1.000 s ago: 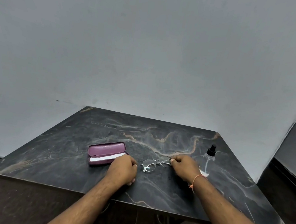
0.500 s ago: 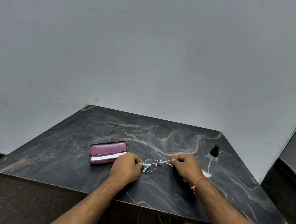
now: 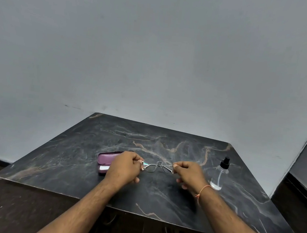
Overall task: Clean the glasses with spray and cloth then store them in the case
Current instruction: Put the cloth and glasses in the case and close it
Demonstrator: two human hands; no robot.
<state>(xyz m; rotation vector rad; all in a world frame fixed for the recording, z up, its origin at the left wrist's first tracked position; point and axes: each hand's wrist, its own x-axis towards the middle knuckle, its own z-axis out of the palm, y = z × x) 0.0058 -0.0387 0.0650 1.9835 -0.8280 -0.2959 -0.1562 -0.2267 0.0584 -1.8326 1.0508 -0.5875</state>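
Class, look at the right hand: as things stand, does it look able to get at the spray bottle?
Probably yes, but not while busy. The spray bottle stands upright just beside the right hand, with bare table between them. That hand pinches one end of the glasses, so it must let go first.

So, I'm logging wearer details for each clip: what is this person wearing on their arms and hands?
Both forearms are bare, with no sleeves in view. The left hand shows no glove, ring or watch. The right hand is also bare, but a thin orange thread bracelet is tied round its wrist, with a short loose end hanging from the knot.
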